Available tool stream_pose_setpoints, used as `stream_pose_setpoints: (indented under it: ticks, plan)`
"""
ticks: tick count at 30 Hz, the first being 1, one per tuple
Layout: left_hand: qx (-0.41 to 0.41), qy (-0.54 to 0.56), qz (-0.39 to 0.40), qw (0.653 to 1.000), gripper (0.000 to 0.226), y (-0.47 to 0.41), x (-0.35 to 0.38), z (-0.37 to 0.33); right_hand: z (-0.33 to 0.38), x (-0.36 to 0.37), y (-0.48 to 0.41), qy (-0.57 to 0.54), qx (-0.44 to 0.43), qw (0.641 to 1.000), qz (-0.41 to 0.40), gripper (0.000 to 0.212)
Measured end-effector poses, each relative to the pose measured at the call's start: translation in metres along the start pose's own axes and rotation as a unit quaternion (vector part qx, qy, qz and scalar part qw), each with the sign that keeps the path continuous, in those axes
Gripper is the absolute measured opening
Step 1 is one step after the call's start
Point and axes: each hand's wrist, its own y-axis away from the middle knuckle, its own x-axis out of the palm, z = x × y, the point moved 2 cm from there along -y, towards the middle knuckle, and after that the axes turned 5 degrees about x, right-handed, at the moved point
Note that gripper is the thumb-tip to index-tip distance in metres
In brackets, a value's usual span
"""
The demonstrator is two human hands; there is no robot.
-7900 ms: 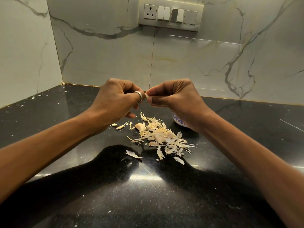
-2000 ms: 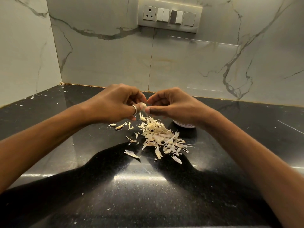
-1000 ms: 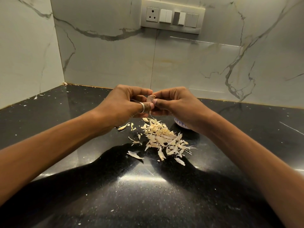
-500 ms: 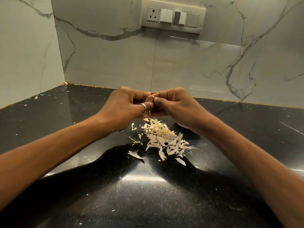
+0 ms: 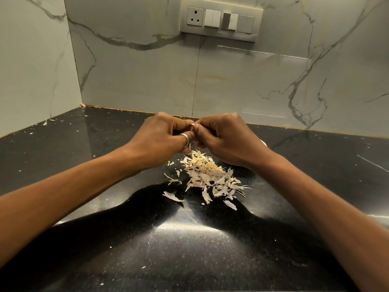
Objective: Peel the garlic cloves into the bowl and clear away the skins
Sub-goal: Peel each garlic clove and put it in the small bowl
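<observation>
Since two seconds back I see both hands lifted slightly and closed together, and the right wrist now covers nearly all of the bowl.

Nearest is the black speckled countertop [image 5: 189, 249] with a glare strip across it. One stray skin [image 5: 172, 196] lies alone at 7 o'clock from the skin pile [image 5: 210, 175]. The pile sits mid-counter, loose papery flakes trailing off toward 4 o'clock.

Just past the pile, at its 12 o'clock, both hands are up off the counter, backs toward me. The left hand [image 5: 162, 138], with a ring [image 5: 185, 136] on it, has its fingers curled and pinches the garlic clove [image 5: 192, 128]. The right hand [image 5: 223, 138] is curled too and nips the same clove from the 3 o'clock side. Only a pale sliver of the clove shows between the two hands, so I can't tell how much skin is left on it.

The bowl [image 5: 263, 142] shows only a white rim sliver at 3 o'clock of the right hand; contents hidden.

Farthest is the marble wall [image 5: 147, 81], with a switch panel [image 5: 221, 17] at 12 o'clock.
</observation>
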Motion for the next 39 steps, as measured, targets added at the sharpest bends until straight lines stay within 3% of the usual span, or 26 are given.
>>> stream_pose_setpoints:
  ticks: [11,25,39]
  plan:
    - [0.013,-0.032,0.000,0.999,0.022,0.005,0.003,-0.004,0.004,0.005,0.004,0.013,-0.017,1.000,-0.008,0.030]
    - [0.025,-0.095,-0.030,0.995,0.031,0.009,0.001,-0.012,0.005,0.009,0.004,-0.074,0.036,0.996,-0.022,0.033]
    - [0.026,-0.102,-0.047,0.993,0.037,0.010,0.001,-0.018,0.010,0.012,0.006,-0.062,0.054,0.995,-0.056,0.032]
